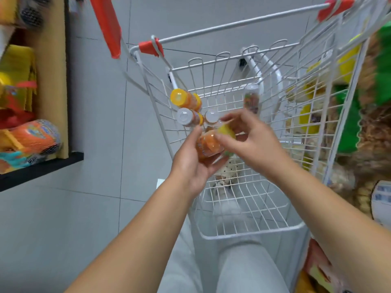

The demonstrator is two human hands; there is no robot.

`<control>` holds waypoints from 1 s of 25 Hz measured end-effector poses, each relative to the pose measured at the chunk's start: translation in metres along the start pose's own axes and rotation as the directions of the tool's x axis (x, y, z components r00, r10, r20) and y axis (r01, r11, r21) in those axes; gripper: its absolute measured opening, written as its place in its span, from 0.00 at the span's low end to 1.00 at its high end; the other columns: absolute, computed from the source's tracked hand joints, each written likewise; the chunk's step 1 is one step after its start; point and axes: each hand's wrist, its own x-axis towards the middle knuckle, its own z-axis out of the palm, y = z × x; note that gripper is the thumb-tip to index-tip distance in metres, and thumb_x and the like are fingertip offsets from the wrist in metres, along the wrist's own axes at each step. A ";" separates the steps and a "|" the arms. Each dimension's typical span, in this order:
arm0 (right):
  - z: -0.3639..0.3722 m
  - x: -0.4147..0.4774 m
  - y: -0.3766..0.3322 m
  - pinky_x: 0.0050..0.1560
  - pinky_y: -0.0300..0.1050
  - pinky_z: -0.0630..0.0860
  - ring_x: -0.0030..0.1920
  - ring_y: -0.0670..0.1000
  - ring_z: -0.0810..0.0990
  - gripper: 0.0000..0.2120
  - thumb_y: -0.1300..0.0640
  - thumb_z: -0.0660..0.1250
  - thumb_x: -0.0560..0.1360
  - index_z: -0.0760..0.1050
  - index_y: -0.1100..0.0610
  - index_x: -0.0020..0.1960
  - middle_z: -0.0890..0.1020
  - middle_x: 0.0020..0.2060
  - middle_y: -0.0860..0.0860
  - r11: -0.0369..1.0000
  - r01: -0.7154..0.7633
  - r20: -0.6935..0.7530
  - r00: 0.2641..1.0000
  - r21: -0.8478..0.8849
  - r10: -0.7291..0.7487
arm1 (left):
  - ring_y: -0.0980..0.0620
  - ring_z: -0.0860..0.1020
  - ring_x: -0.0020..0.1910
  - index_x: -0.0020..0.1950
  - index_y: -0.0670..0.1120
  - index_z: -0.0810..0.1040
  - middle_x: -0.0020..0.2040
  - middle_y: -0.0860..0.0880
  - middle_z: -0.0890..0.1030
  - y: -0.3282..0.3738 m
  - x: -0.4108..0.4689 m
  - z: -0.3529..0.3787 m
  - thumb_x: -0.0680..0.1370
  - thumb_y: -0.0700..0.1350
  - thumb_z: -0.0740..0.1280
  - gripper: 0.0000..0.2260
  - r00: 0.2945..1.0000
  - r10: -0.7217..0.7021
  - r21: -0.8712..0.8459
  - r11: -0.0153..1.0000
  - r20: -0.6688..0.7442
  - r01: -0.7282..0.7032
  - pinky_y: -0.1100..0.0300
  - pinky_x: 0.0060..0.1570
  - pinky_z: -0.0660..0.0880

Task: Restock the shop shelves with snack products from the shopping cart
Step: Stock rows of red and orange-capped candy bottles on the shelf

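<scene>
1. My left hand point(190, 166) is cupped palm-up above the middle of the shopping cart point(232, 24), with the fingers curled round an orange snack bottle point(206, 144).
2. My right hand point(251, 142) pinches a yellow-capped bottle point(227, 131) between thumb and fingertips, pressed against the orange one. Blur hides its lower end, so I cannot tell how firm that hold is.
3. More stock lies in the cart's far left corner: an orange bottle with a yellow cap point(179, 98) and two white-capped bottles point(185, 117) on their sides. One clear-topped bottle point(251, 98) stands against the far wall toward the right.
4. These look like small, light plastic bottles, stiff enough to squeeze without denting. The walls seem smooth and glossy, so I judge them slippery, and being round they will roll against each other when bunched in one palm.
5. The body, just below the cap, is the safest place to hold. Lifting by the cap alone risks it popping off or the bottle twisting loose.
6. Two in one hand is likely my limit before something drops through the wire floor.
7. The shelf point(38, 168) at my left holds netted snacks point(31, 138).
</scene>
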 end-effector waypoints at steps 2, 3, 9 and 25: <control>0.004 0.020 -0.005 0.47 0.40 0.76 0.45 0.44 0.81 0.03 0.53 0.65 0.80 0.77 0.49 0.51 0.84 0.47 0.51 0.996 -0.072 0.032 0.997 0.052 0.070 | 0.44 0.83 0.39 0.55 0.42 0.78 0.45 0.40 0.84 -0.003 -0.003 -0.002 0.82 0.49 0.65 0.11 0.999 -0.027 -0.059 0.998 -0.020 0.026 0.57 0.31 0.81; 0.006 0.037 -0.006 0.48 0.40 0.75 0.47 0.44 0.81 0.05 0.53 0.63 0.80 0.78 0.47 0.53 0.83 0.49 0.50 0.997 -0.076 0.015 0.997 -0.014 0.076 | 0.44 0.83 0.37 0.56 0.42 0.78 0.45 0.39 0.84 -0.005 -0.005 -0.003 0.82 0.48 0.65 0.10 0.999 -0.047 -0.078 0.996 -0.018 0.045 0.60 0.28 0.79; 0.047 0.111 -0.019 0.54 0.41 0.71 0.55 0.51 0.77 0.23 0.48 0.66 0.76 0.68 0.41 0.70 0.76 0.60 0.51 0.802 0.204 0.349 0.937 -0.561 0.005 | 0.45 0.82 0.31 0.57 0.39 0.78 0.39 0.40 0.83 -0.023 -0.002 -0.013 0.80 0.46 0.65 0.12 0.988 -0.151 -0.293 0.946 -0.031 0.136 0.62 0.26 0.77; -0.055 0.007 -0.029 0.40 0.45 0.82 0.36 0.47 0.84 0.11 0.52 0.72 0.69 0.78 0.50 0.51 0.84 0.41 0.48 0.948 -0.195 -0.213 0.967 -0.250 0.143 | 0.49 0.84 0.43 0.56 0.43 0.79 0.41 0.44 0.85 -0.025 0.018 -0.011 0.78 0.59 0.67 0.20 0.985 -0.155 -0.432 0.895 -0.072 0.109 0.46 0.50 0.81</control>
